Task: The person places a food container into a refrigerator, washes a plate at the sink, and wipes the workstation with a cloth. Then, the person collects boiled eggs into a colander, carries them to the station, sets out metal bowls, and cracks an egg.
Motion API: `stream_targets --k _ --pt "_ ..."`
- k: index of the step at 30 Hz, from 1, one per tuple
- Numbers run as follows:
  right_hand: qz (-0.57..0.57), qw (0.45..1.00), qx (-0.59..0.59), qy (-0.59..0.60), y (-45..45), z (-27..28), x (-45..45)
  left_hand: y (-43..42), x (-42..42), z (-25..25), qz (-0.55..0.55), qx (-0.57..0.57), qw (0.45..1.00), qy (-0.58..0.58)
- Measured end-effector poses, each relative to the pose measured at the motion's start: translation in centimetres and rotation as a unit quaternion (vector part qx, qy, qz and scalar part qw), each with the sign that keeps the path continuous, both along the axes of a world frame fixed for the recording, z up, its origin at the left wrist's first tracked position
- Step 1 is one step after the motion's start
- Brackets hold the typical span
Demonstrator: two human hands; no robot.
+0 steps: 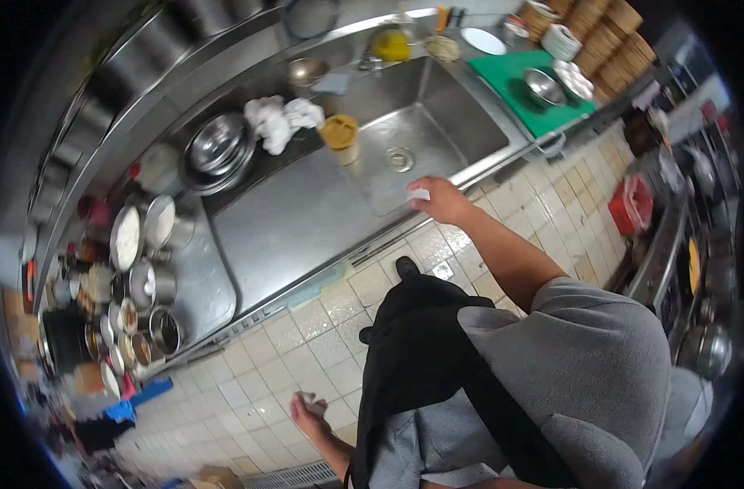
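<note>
Over the front edge of the sink, my right hand is closed on a small white item, too small to identify. My left hand hangs low above the tiled floor, its fingers curled round something small and pale that I cannot make out. Nearest to my right hand are the sink basin and a yellow-lidded tub on the basin's left side. White cloths lie behind the steel counter, beside stacked metal bowls.
Pots and containers crowd the left end. On the right, a green board bears a metal bowl, near stacked bamboo steamers. A red bin stands across the tiled floor.
</note>
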State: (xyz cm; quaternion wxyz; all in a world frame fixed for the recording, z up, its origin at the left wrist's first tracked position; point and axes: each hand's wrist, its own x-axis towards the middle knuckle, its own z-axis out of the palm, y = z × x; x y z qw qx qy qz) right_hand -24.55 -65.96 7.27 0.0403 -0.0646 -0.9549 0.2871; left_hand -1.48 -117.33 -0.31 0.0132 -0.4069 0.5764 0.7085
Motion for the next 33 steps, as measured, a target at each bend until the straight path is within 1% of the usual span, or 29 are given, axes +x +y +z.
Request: stream_targets --k 1,2,3,4,5,6,8,9,10,11,12,14,16,17,19,21,23,24,25,26,28,30,31,33 --pt "-0.027 0.984 -0.139 -0.107 0.9 0.0 1.6 0.7 -1.9 0.9 -0.038 -0.029 0.998 0.028" --pt "-0.017 0.974 -0.209 -0.090 2.0 -1.7 3.2 2.0 -3.9 2.0 -0.054 -0.030 0.998 0.029" --pt "-0.029 0.973 -0.212 -0.085 2.7 -2.4 4.7 3.6 -5.9 3.0 -0.106 -0.040 0.992 0.050" --pt "-0.019 0.966 -0.241 -0.089 3.2 -2.8 5.9 5.6 -8.1 3.7 -0.156 -0.051 0.984 0.074" --pt "-0.008 0.958 -0.270 -0.092 3.9 -2.9 7.0 7.8 -10.0 3.7 -0.194 -0.060 0.973 0.110" --pt "-0.017 0.958 -0.272 -0.086 4.6 -3.1 7.9 10.3 -11.6 3.7 -0.231 -0.068 0.960 0.143" --pt "0.011 0.942 -0.313 -0.122 6.5 -3.0 9.3 17.0 -14.6 5.5 -0.312 -0.056 0.935 0.158" --pt "0.007 0.943 -0.311 -0.118 7.7 -2.8 9.9 20.5 -15.8 5.6 -0.344 -0.042 0.922 0.171" --pt "0.021 0.935 -0.336 -0.114 9.0 -2.6 10.5 24.0 -16.8 5.8 -0.375 -0.029 0.909 0.182" --pt "0.034 0.926 -0.361 -0.109 10.4 -2.4 11.1 27.7 -17.5 6.1 -0.418 -0.050 0.888 0.184" --pt "0.050 0.903 -0.407 -0.127 12.0 -2.4 11.6 31.6 -18.1 6.4 -0.460 -0.071 0.865 0.188" --pt "0.051 0.900 -0.414 -0.125 14.5 0.2 12.9 39.2 -18.6 7.2 -0.505 -0.031 0.839 0.200" --pt "0.058 0.891 -0.430 -0.135 16.8 2.5 14.4 46.2 -18.4 6.9 -0.529 0.050 0.824 0.195" --pt "0.056 0.889 -0.432 -0.140 18.0 3.0 15.1 49.2 -18.3 7.6 -0.561 0.061 0.804 0.187" --pt "0.071 0.879 -0.453 -0.127 20.4 3.6 15.8 53.7 -18.4 8.1 -0.628 0.084 0.754 0.174" --pt "0.057 0.886 -0.445 -0.121 23.6 3.8 15.7 56.9 -18.7 8.1 -0.636 0.105 0.745 0.171" --pt "0.059 0.959 -0.276 -0.034 27.5 4.1 15.1 59.2 -19.3 8.2 -0.644 0.125 0.737 0.161" --pt "0.050 0.983 -0.177 0.017 30.0 2.5 14.3 59.9 -19.9 8.5 -0.647 0.122 0.742 0.129" --pt "0.031 0.988 -0.144 0.052 32.3 2.4 13.1 60.6 -20.5 8.6 -0.648 0.118 0.746 0.098" --pt "-0.003 0.993 -0.113 0.034 34.7 2.7 11.6 61.3 -21.1 8.1 -0.647 0.121 0.747 0.093" --pt "-0.092 0.990 0.047 0.091 38.4 2.3 8.8 63.0 -22.2 8.1 -0.637 0.141 0.752 0.094" --pt "-0.124 0.971 0.184 0.095 42.2 2.5 5.6 64.7 -23.4 7.4 -0.621 0.165 0.759 0.100" --pt "-0.124 0.971 0.183 0.092 43.8 2.3 4.3 65.6 -24.1 7.2 -0.621 0.166 0.760 0.098" --pt "-0.130 0.943 0.303 0.036 46.9 2.0 2.0 67.9 -25.5 7.1 -0.622 0.173 0.757 0.095"
